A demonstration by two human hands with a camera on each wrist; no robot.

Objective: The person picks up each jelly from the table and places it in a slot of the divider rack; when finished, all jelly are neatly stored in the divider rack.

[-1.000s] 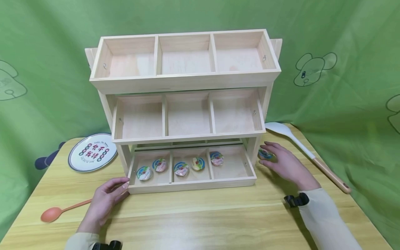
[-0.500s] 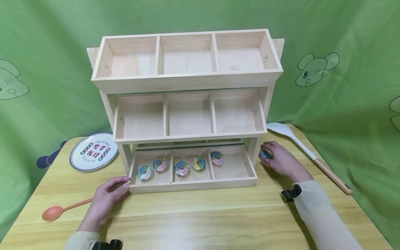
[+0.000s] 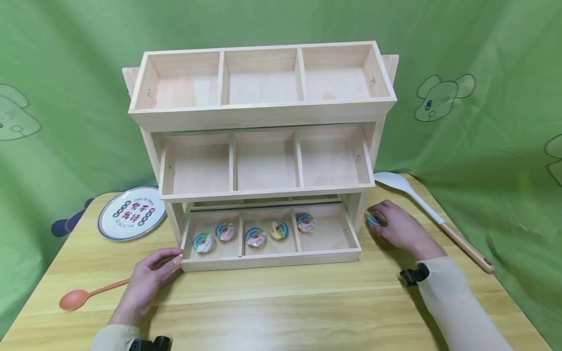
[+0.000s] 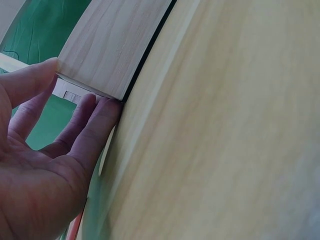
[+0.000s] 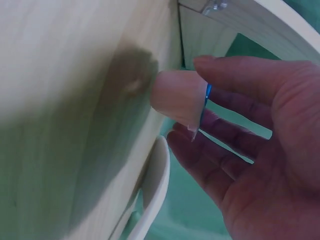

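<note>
A three-tier wooden rack [image 3: 263, 114] stands mid-table, each tier split into three compartments. Its bottom tray [image 3: 272, 262] holds several small jelly cups: two left, two in the middle, one [image 3: 305, 222] in the right compartment. My left hand [image 3: 151, 278] grips that tray's front left corner; in the left wrist view thumb and fingertips meet the wooden end [image 4: 117, 45]. Just right of the rack, my right hand [image 3: 406, 231] pinches another jelly cup [image 5: 177, 95] by its lid edge. This cup is pale orange with a blue lid, low over the table, lying sideways in the right wrist view.
A white long-handled spoon [image 3: 432, 212] with a wooden grip lies to the right of my right hand. To the left are a round plate [image 3: 111, 226] with red characters and an orange spoon [image 3: 74, 299]. Green cloth [image 3: 483, 39] hangs behind the table.
My right hand has shifted slightly beside the rack, and the jelly cup in it has turned, its lid showing less. The left hand keeps its place on the tray corner.
</note>
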